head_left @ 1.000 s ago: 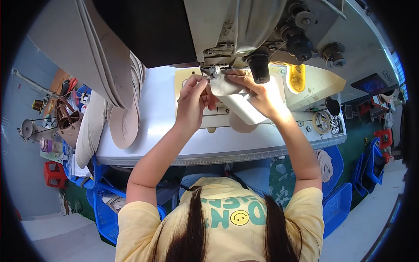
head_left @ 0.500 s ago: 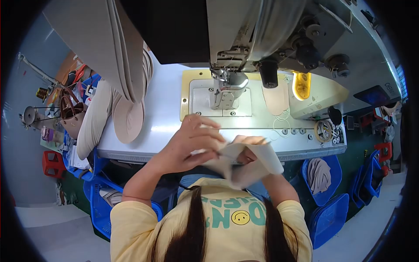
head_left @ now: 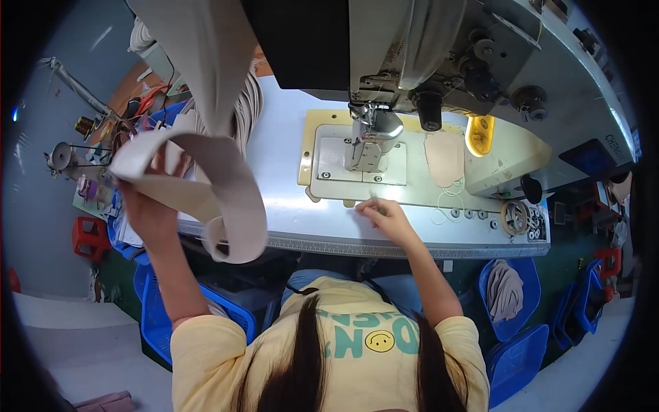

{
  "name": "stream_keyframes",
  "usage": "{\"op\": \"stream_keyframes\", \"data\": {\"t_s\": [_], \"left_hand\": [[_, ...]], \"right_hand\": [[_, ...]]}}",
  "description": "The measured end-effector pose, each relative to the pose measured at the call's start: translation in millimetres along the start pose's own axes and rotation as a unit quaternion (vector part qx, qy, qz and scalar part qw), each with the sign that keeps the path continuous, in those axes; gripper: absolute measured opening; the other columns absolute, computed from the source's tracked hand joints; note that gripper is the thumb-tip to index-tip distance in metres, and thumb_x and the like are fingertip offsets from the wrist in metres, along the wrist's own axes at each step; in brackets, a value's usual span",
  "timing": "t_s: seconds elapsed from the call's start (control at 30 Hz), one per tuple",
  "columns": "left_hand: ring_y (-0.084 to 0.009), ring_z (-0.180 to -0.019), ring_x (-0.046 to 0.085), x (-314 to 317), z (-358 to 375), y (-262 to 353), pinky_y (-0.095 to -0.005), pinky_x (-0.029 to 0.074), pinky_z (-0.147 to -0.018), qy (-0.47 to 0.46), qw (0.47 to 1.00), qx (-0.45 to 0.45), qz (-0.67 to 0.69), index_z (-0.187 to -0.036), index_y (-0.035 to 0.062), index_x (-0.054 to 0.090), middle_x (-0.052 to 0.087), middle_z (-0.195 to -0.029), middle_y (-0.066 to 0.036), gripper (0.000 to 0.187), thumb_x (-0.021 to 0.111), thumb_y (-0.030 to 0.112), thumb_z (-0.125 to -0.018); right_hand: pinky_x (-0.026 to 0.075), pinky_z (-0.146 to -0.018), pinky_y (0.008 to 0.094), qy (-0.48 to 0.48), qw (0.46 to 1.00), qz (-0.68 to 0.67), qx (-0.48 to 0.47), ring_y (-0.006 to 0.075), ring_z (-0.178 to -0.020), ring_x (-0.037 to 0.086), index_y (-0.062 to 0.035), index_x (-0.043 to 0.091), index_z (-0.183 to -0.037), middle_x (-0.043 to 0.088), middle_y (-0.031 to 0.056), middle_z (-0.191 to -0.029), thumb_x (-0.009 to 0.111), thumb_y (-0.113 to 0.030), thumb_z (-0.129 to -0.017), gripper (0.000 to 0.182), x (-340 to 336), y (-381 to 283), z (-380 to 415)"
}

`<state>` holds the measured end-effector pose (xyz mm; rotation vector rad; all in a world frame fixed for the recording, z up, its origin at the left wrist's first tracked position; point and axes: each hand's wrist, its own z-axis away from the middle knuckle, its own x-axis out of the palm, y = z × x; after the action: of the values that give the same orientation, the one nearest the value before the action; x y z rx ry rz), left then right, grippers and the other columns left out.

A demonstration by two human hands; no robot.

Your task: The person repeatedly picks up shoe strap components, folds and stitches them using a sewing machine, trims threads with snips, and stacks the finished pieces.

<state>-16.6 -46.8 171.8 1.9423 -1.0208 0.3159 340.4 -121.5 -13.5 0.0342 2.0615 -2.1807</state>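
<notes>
My left hand (head_left: 145, 209) is raised at the left of the table and grips a looped beige piece of material (head_left: 237, 185), whose curved band hangs in front of the stacked pieces. My right hand (head_left: 386, 220) is over the table's front edge, below the post-bed sewing machine (head_left: 374, 141). Its fingers are curled in a pinch; something small and dark seems to be at the fingertips, too small to name. Behind the looped piece, a stack of beige pieces (head_left: 248, 110) is partly hidden, and a larger beige sheet (head_left: 213, 62) hangs from above.
On the right of the table lie an oval beige piece (head_left: 446, 159), loose thread, several bobbins (head_left: 469, 213) and a tape roll (head_left: 513, 218). Blue baskets (head_left: 154, 312) stand at the left below the table; another blue basket (head_left: 528, 275) with beige pieces is at the right.
My hands were together in front of the machine with the beige piece. Now my left hand has carried it up and left, opened into a loop, while my right hand is off it, over the table edge.
</notes>
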Motion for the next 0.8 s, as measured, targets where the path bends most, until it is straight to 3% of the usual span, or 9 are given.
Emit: {"op": "stream_keyframes", "data": {"t_s": [0.07, 0.17, 0.27, 0.33, 0.37, 0.4, 0.43, 0.53, 0.8], "left_hand": [[-0.0251, -0.115, 0.043, -2, -14, 21, -0.048, 0.034, -0.095, -0.033, 0.997, -0.024, -0.061, -0.125, 0.0081, 0.04, 0.044, -0.125, -0.013, 0.045, 0.046, 0.034, -0.089], [-0.0181, -0.095, 0.056, -27, -27, 54, -0.0331, 0.047, -0.081, 0.129, 0.966, -0.041, -0.22, -0.121, 0.0028, 0.043, 0.054, -0.111, -0.013, 0.039, 0.044, 0.028, -0.091], [-0.0144, -0.08, 0.061, -26, -45, 69, -0.0257, 0.051, -0.067, 0.004, 0.976, -0.093, -0.194, -0.116, -0.0009, 0.047, 0.06, -0.097, -0.01, 0.036, 0.044, 0.025, -0.091], [-0.0127, -0.067, 0.062, 1, -68, 72, -0.0223, 0.051, -0.061, 0.215, 0.913, 0.011, -0.348, -0.111, -0.0018, 0.052, 0.063, -0.085, -0.006, 0.033, 0.05, 0.023, -0.088], [-0.0138, -0.077, 0.061, 26, -77, 73, -0.0222, 0.05, -0.069, 0.19, 0.928, 0.02, -0.321, -0.114, -0.0028, 0.05, 0.061, -0.092, -0.008, 0.035, 0.049, 0.022, -0.089], [-0.0153, -0.089, 0.059, 3, -95, 87, -0.0248, 0.048, -0.078, 0.129, 0.803, 0.152, -0.562, -0.116, -0.0038, 0.048, 0.058, -0.101, -0.011, 0.037, 0.047, 0.023, -0.089], [-0.0166, -0.096, 0.056, 45, -112, 90, -0.0262, 0.045, -0.085, 0.233, 0.884, 0.12, -0.388, -0.115, -0.005, 0.048, 0.054, -0.11, -0.013, 0.038, 0.046, 0.023, -0.089], [-0.0162, -0.095, 0.056, 81, -162, 118, -0.0273, 0.045, -0.083, 0.23, 0.834, 0.163, -0.474, -0.111, -0.0034, 0.05, 0.054, -0.109, -0.013, 0.034, 0.047, 0.023, -0.089], [-0.0166, -0.091, 0.056, 43, -187, 107, -0.0278, 0.045, -0.083, 0.172, 0.803, 0.141, -0.552, -0.108, -0.001, 0.051, 0.056, -0.103, -0.012, 0.032, 0.05, 0.023, -0.087]], "right_hand": [[0.039, -0.052, 0.0195, 0.007, 0.997, -0.072, 0.041, 0.0059, -0.056, 0.045, -0.002, 0.061, -0.094, 0.062, 0.0043, -0.081, 0.051, -0.012, -0.086, 0.017, -7, -2, 4], [0.038, -0.051, 0.0192, 0.021, 0.994, -0.107, 0.017, 0.0051, -0.055, 0.044, -0.0007, 0.06, -0.096, 0.062, 0.0043, -0.08, 0.048, -0.013, -0.088, 0.019, -7, 1, 9], [0.039, -0.051, 0.0205, 0.03, 0.996, -0.081, -0.031, 0.0065, -0.055, 0.044, -0.0005, 0.059, -0.096, 0.062, 0.0043, -0.079, 0.048, -0.01, -0.087, 0.017, -2, 7, 10], [0.039, -0.05, 0.0205, 0.035, 0.997, -0.059, -0.035, 0.0063, -0.055, 0.044, -0.0007, 0.059, -0.096, 0.062, 0.0044, -0.077, 0.048, -0.009, -0.087, 0.017, 1, 6, 11], [0.039, -0.05, 0.0206, 0.037, 0.998, -0.047, -0.036, 0.0063, -0.055, 0.044, -0.0009, 0.059, -0.096, 0.062, 0.0045, -0.077, 0.048, -0.009, -0.087, 0.017, 2, 6, 12], [0.039, -0.05, 0.0206, 0.038, 0.998, -0.042, -0.036, 0.0062, -0.055, 0.044, -0.0009, 0.059, -0.096, 0.062, 0.0045, -0.076, 0.048, -0.009, -0.087, 0.017, 3, 6, 13], [0.039, -0.05, 0.0206, 0.039, 0.998, -0.036, -0.037, 0.0061, -0.054, 0.044, -0.001, 0.059, -0.096, 0.062, 0.0045, -0.075, 0.048, -0.008, -0.087, 0.017, 4, 5, 13], [0.038, -0.049, 0.0206, 0.049, 0.997, -0.032, -0.043, 0.006, -0.053, 0.044, -0.001, 0.059, -0.096, 0.062, 0.0045, -0.074, 0.048, -0.008, -0.086, 0.016, 4, 4, 12], [0.037, -0.048, 0.0207, 0.078, 0.995, -0.016, -0.053, 0.006, -0.051, 0.043, -0.0006, 0.059, -0.096, 0.062, 0.0044, -0.072, 0.048, -0.006, -0.086, 0.016, 8, 6, 14]]}}
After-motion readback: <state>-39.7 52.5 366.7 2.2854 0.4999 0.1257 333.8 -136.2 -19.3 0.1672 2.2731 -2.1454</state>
